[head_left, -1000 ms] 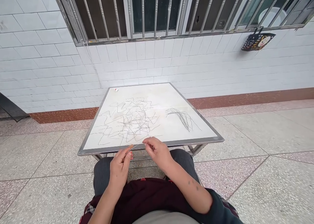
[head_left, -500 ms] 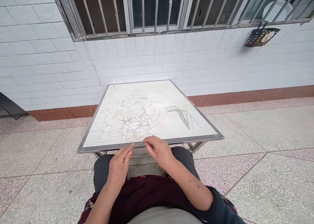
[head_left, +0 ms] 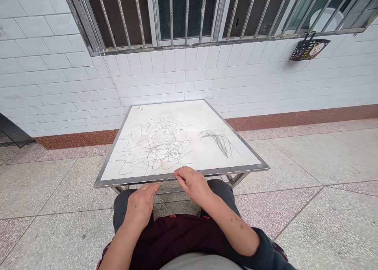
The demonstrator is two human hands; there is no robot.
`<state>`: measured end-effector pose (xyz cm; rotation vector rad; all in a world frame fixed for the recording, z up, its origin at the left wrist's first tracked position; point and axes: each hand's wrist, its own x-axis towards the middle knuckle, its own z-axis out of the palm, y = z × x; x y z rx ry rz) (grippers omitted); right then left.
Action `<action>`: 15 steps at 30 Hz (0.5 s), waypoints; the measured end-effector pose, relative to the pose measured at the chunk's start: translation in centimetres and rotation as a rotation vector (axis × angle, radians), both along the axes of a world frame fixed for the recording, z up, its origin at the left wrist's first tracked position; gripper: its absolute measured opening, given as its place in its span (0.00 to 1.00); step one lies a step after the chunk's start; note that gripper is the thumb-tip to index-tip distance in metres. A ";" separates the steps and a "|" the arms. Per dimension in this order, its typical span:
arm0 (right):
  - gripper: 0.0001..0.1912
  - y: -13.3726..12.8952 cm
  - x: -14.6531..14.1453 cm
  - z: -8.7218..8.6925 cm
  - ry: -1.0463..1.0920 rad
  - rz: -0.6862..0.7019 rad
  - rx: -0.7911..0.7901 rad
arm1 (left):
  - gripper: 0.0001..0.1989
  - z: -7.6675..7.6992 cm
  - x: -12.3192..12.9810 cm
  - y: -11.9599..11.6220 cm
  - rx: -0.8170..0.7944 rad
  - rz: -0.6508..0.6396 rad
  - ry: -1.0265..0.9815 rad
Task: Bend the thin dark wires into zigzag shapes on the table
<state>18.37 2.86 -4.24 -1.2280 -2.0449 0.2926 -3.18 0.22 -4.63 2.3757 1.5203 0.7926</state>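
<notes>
Between my hands runs a thin wire point(head_left: 167, 179), pale and slightly slanted, just off the near edge of the table point(head_left: 183, 174). My left hand point(head_left: 141, 203) pinches its left end between thumb and fingers. Higher and to the right, my right hand point(head_left: 193, 185) grips it with curled fingers, and a short bit sticks out past the knuckles. Many bent, zigzag wires point(head_left: 163, 144) lie tangled on the left and middle of the white tabletop. A sheaf of straighter, gently curved wires point(head_left: 220, 142) rests on the right side.
A small red-and-white object point(head_left: 139, 108) sits at the table's far left corner. Behind the table stands a white tiled wall point(head_left: 165, 75) with a barred window point(head_left: 189, 13). A patterned bag point(head_left: 309, 49) hangs from the bars at right. My knees are under the near edge.
My left hand has turned and closed its fingers more tightly on the wire, moving slightly down. The right hand stays nearly in place. The view has tilted up a little.
</notes>
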 end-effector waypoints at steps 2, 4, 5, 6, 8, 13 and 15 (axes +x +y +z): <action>0.10 0.2 0.0 -0.3 -0.011 -0.003 0.010 | 0.17 0.0 0.0 0.2 0.000 0.011 0.014; 0.10 0.4 0.0 -0.7 -0.028 0.002 0.018 | 0.18 0.0 -0.1 0.5 -0.025 -0.004 0.014; 0.10 0.4 0.1 -0.8 -0.036 0.007 0.021 | 0.18 -0.1 -0.1 0.7 -0.041 -0.016 0.009; 0.10 0.6 0.1 -1.0 -0.043 0.010 0.024 | 0.18 -0.1 -0.2 0.9 -0.054 -0.021 -0.001; 0.11 1.0 0.5 -1.2 -0.048 -0.021 0.026 | 0.18 -0.5 -0.6 1.2 -0.060 -0.002 -0.037; 0.09 5.2 2.8 -0.7 -0.041 -0.350 -0.112 | 0.17 -2.9 -2.7 2.1 -0.002 0.176 -0.143; 0.09 8.0 3.6 -0.5 -0.067 -0.447 -0.164 | 0.17 -4.8 -4.0 2.2 0.041 0.214 -0.175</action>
